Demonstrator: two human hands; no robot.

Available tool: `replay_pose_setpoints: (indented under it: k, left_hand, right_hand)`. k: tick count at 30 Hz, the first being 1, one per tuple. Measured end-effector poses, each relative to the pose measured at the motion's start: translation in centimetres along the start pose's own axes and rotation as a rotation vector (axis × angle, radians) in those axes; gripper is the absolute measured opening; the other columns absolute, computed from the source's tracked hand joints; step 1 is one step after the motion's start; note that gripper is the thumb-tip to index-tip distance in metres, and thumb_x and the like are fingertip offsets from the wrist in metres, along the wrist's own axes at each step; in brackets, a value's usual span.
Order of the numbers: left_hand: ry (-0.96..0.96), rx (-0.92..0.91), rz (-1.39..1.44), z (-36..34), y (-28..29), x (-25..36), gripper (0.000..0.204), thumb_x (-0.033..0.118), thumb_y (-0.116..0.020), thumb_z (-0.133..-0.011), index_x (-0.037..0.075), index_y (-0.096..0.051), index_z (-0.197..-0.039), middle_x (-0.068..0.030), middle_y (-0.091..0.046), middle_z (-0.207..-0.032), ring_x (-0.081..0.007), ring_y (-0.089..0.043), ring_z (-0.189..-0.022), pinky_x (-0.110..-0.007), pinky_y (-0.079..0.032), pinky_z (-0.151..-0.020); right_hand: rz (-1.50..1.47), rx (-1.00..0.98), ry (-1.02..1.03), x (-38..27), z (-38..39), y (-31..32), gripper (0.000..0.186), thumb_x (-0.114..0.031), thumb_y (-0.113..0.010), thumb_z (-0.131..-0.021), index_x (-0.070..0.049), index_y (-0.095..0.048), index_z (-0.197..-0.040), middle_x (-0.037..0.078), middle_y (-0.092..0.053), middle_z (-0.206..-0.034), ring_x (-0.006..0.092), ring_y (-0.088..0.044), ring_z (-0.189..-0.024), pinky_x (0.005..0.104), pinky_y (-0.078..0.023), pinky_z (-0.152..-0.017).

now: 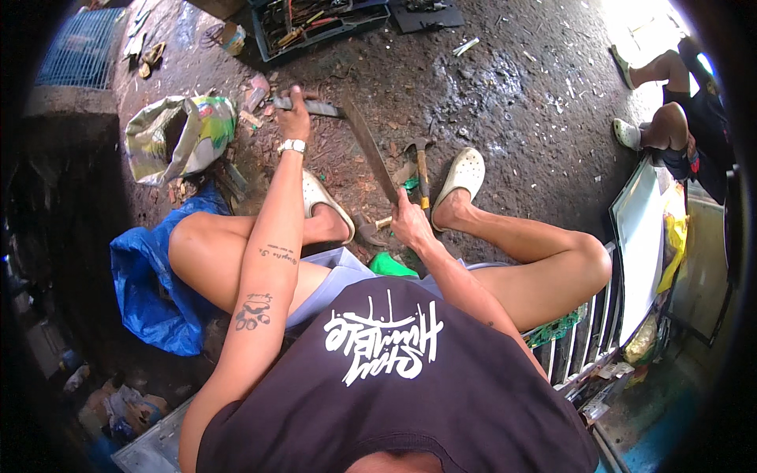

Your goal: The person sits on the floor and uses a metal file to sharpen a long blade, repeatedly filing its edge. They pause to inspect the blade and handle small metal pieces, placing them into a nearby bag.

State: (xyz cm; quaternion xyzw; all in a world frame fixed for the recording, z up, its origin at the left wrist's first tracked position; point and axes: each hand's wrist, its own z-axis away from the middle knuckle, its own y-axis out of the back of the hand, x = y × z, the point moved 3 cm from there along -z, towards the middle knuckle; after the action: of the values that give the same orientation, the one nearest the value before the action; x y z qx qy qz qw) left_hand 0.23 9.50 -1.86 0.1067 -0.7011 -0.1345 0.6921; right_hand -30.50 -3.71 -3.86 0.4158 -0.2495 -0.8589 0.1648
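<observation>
My left hand point(293, 118) is closed around a flat grey bar point(325, 109), arm stretched forward. My right hand point(410, 222), nearer my body, grips the near end of a long, brownish, blade-like metal strip point(369, 146). The strip slants away to the left, and its far end meets or overlaps the grey bar's right end; I cannot tell whether they are joined. A hammer point(423, 175) with a wood-and-yellow handle lies beside my right foot. Between my feet lies a second hammer point(367, 230), partly hidden.
At front left stands an open woven sack point(181, 138), with a blue tarp point(154, 276) by my left knee. A toolbox point(319, 27) full of tools sits ahead. Scraps litter the dark ground. Another person's legs point(670, 130) show at far right, near leaning white panels point(640, 229).
</observation>
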Motion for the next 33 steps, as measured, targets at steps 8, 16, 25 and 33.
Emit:
replay_pose_setpoints:
  k: [8, 16, 25, 33]
  left_hand:
    - [0.096, 0.256, -0.465, -1.0, 0.1, -3.3, 0.060, 0.055, -0.044, -0.101, 0.006, -0.077, -0.091, -0.0140, -0.073, -0.104, -0.0333, -0.063, -0.097, -0.042, -0.046, -0.094]
    - [0.079, -0.045, -0.251, -2.0, -0.7, -1.8, 0.056, 0.055, -0.042, -0.101, 0.016, -0.080, -0.087, -0.0169, -0.071, -0.111, -0.0389, -0.061, -0.105, -0.045, -0.043, -0.099]
    - [-0.030, 0.032, -0.152, -1.0, -1.0, 0.1, 0.067, 0.059, -0.047, -0.098, -0.003, -0.072, -0.101, -0.0154, -0.074, -0.097, -0.0356, -0.063, -0.103, -0.044, -0.043, -0.096]
    - [0.131, 0.085, -0.299, -2.1, -0.5, -1.5, 0.063, 0.061, -0.048, -0.097, 0.005, -0.077, -0.098, -0.0198, -0.073, -0.100, -0.0394, -0.064, -0.099, -0.045, -0.045, -0.092]
  right_hand:
    - [-0.219, 0.353, 0.235, -0.5, 0.1, 0.6, 0.035, -0.019, -0.051, -0.099, -0.002, -0.041, -0.128, 0.033, -0.063, -0.074, 0.0529, -0.062, -0.071, 0.0605, -0.046, -0.063]
    - [-0.069, 0.006, 0.011, -0.1, -1.9, 0.6, 0.034, -0.016, -0.049, -0.096, -0.006, -0.041, -0.128, 0.035, -0.063, -0.081, 0.0554, -0.061, -0.081, 0.0642, -0.046, -0.074]
    - [-0.075, -0.017, -0.054, -0.3, -3.0, -0.9, 0.043, -0.016, -0.051, -0.094, -0.008, -0.039, -0.135, 0.035, -0.065, -0.088, 0.0550, -0.062, -0.087, 0.0627, -0.047, -0.079]
    - [-0.252, 0.314, 0.153, -0.1, -4.0, -0.2, 0.029, -0.014, -0.052, -0.094, -0.006, -0.042, -0.121, 0.035, -0.062, -0.077, 0.0559, -0.060, -0.079, 0.0651, -0.045, -0.070]
